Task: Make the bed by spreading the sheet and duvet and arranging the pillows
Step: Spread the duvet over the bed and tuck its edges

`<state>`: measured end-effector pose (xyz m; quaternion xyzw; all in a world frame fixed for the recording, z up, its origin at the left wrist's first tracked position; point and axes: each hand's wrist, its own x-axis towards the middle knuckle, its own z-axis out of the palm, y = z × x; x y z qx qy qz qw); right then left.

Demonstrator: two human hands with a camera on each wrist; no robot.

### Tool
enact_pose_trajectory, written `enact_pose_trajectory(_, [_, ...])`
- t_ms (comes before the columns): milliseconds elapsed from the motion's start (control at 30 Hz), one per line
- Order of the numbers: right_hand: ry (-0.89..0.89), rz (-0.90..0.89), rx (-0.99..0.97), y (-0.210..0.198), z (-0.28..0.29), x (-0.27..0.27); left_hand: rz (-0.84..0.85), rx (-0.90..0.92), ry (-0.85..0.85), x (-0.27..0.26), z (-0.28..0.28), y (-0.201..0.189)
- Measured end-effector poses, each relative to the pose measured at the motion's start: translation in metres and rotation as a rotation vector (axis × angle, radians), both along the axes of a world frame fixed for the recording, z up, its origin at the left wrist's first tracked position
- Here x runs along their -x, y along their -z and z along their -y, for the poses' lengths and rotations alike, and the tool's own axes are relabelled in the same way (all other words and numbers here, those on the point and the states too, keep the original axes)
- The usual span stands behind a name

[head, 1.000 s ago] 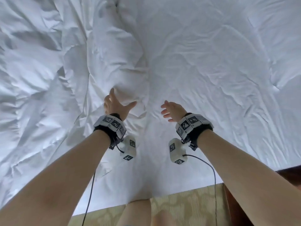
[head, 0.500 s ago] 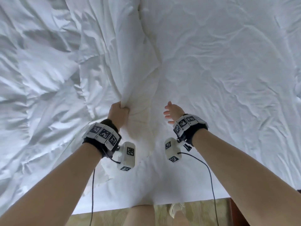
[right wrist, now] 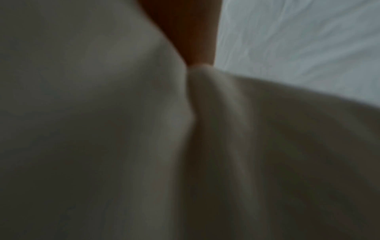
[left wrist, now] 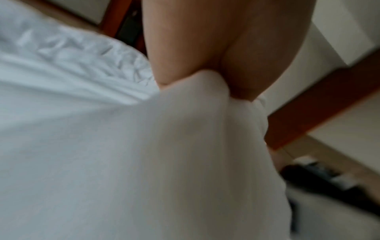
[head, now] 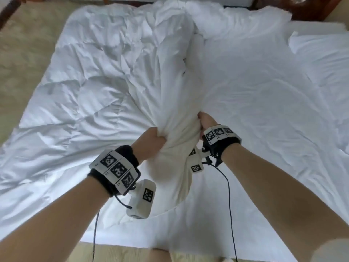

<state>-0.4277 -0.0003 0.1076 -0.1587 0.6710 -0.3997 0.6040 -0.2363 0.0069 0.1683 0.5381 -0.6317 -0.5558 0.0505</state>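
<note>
A white duvet (head: 90,87) lies rumpled over the left half of the bed, its edge gathered into a thick fold that runs down the middle. My left hand (head: 151,141) grips that fold from the left, and my right hand (head: 206,121) grips it from the right, close beside the left. Both hold the bunched corner raised above the white sheet (head: 264,110), which covers the right half of the mattress. In the left wrist view the left hand's fingers (left wrist: 216,48) pinch the duvet (left wrist: 144,154). Duvet cloth (right wrist: 123,129) fills the dim right wrist view.
A pillow (head: 321,53) lies at the far right of the bed. Beige carpet (head: 24,44) runs along the left side and the near edge. Dark wooden furniture (head: 311,8) stands beyond the far end of the bed.
My left hand closed on the duvet fold first, then my right hand, open before, took hold beside it. Both have lifted and pulled the bunch toward me; my head has risen.
</note>
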Motion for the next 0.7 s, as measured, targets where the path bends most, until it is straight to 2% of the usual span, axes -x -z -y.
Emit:
enact_pose_trajectory(100, [-0.007, -0.223, 0.046, -0.052, -0.043, 0.069, 0.170, 0.136, 0.126, 0.041, -0.027, -0.016])
enact_pose_trajectory(233, [0.069, -0.387, 0.161, -0.123, -0.115, 0.168, 0.399, 0.394, 0.313, 0.116, -0.063, -0.056])
enact_pose_trajectory(300, [0.084, -0.388, 0.235, -0.157, -0.166, 0.207, 0.550, 0.539, 0.413, 0.150, -0.088, -0.079])
enact_pose_trajectory(367, [0.133, -0.275, 0.353, -0.190, -0.225, 0.231, 0.687, 0.628, 0.491, 0.180, -0.116, -0.098])
enact_pose_trajectory(433, [0.145, -0.219, 0.421, -0.204, -0.281, 0.250, 0.766, 0.676, 0.553, 0.203, -0.143, -0.107])
enact_pose_trajectory(533, [0.115, -0.173, 0.366, -0.201, -0.355, 0.271, 0.840, 0.661, 0.659, 0.236, -0.186, -0.108])
enact_pose_trajectory(633, [0.002, -0.104, 0.136, -0.160, -0.395, 0.278, 0.928, 0.581, 0.750, 0.244, -0.216, -0.083])
enact_pose_trajectory(700, [-0.030, 0.005, -0.003, -0.120, -0.406, 0.276, 0.978, 0.499, 0.797, 0.231, -0.230, -0.058])
